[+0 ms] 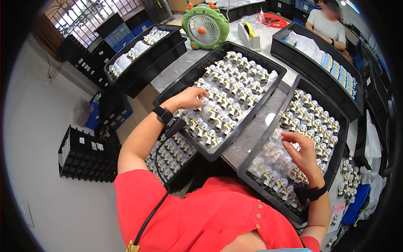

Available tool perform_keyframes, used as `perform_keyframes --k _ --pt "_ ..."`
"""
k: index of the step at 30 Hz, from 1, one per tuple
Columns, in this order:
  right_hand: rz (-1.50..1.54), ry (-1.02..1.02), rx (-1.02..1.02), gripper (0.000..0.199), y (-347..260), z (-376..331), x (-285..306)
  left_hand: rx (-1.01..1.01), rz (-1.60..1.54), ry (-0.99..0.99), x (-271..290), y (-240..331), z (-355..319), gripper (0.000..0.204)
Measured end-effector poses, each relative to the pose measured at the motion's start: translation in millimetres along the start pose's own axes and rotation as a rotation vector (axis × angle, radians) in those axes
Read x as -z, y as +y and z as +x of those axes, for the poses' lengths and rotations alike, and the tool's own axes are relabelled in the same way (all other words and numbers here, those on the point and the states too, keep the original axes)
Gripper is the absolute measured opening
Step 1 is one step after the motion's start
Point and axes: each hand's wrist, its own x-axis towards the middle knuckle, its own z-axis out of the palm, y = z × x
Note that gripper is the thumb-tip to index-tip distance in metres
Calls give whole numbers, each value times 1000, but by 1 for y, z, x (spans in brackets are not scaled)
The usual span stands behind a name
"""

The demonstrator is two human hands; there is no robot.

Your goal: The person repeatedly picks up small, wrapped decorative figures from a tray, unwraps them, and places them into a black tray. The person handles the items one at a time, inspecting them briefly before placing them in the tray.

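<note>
My left hand (189,99) is over the left side of a black tray (218,154) filled with rows of small white-and-gold figurines (230,87) with clear round heads. Its fingers are pinched on one small figurine (203,100), mostly hidden by the fingertips. My right hand (303,154) hovers above a second black tray (345,143) of similar figurines, thumb and fingers apart with nothing between them. Beneath it, crumpled clear plastic film (270,156) covers part of the figurines in that tray.
A green fan (205,26) and a tape dispenser (249,37) stand behind the trays. More black trays sit at the far left (145,63) and far right (320,69). Below my left arm is another figurine tray (170,155). A person (329,25) sits across the table.
</note>
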Motion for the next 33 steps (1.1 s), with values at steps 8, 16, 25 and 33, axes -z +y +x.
perform_keyframes --k 8,16,25,33 --pt "26 -42 -6 22 3 0 1 -223 4 -64 -14 -4 14 33" --pt "-143 251 -80 29 43 7 9 -156 -22 185 0 27 -2 36" --pt "-527 62 -266 73 91 -1 17 -535 -913 -152 -46 187 -31 21" --pt "-581 162 -304 48 105 0 7 -435 -1040 -468 -97 233 -24 21"
